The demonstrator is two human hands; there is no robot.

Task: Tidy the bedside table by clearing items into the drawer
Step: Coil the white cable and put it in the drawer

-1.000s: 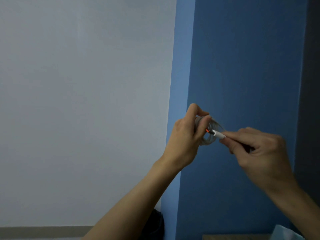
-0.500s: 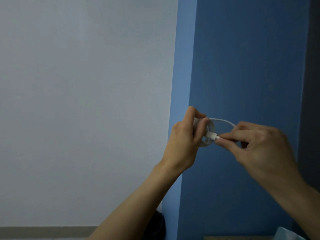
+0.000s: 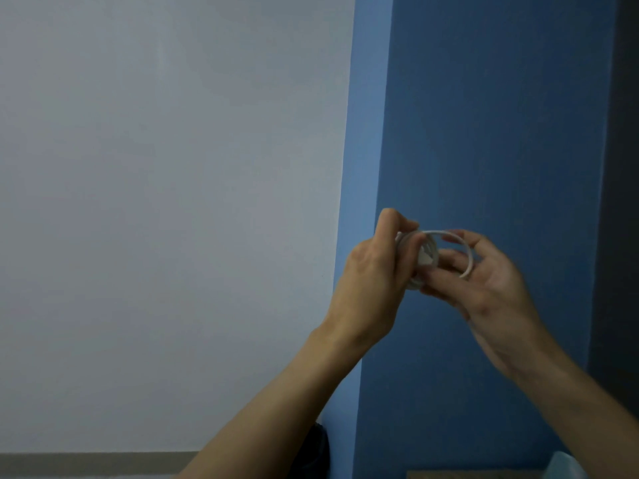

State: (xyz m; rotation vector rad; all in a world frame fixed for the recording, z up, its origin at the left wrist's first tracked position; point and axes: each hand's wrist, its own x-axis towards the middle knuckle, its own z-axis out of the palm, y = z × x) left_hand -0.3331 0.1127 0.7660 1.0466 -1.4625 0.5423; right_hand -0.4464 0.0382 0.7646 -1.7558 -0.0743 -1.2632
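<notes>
A white charging cable [image 3: 449,234] is wound into a small coil, held up in front of the blue wall. My left hand [image 3: 375,271] pinches the coil between thumb and fingers. My right hand [image 3: 484,281] is turned palm up just right of it, with the cable's loose end looping over its fingers and back into the coil. The cable's plug lies inside the coil and is only partly visible. The bedside table and drawer are out of view.
A white wall [image 3: 166,202] fills the left, a blue wall [image 3: 484,115] the right. A dark object [image 3: 316,451] sits low by the wall corner. A pale blue item [image 3: 567,466] and a wooden edge [image 3: 446,474] show at the bottom right.
My right hand has turned palm up and carried the cable's end around the coil. The orange-tipped plug seen a second ago is now tucked in. My left hand has kept its grip.
</notes>
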